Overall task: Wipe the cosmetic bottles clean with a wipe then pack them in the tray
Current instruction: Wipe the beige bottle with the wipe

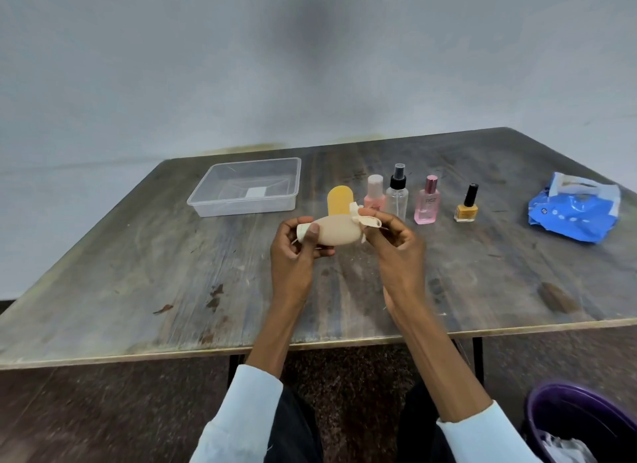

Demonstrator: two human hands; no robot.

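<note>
My left hand (293, 252) grips the cap end of a beige tube bottle (336, 230), held sideways above the table. My right hand (396, 245) pinches a crumpled white wipe (362, 218) against the tube's other end. Behind them a row stands upright on the table: a yellow tube (339, 200), a small pink bottle (375, 195), a clear spray bottle (397, 193), a pink perfume bottle (427, 202) and a yellow nail polish (467, 206). The clear plastic tray (241, 206) sits at the back left with no bottles in it.
A blue wipes pack (575, 211) lies at the table's right side. The worn wooden table (172, 290) has its front edge near my knees. A purple bin (582, 424) with crumpled paper stands on the floor at lower right.
</note>
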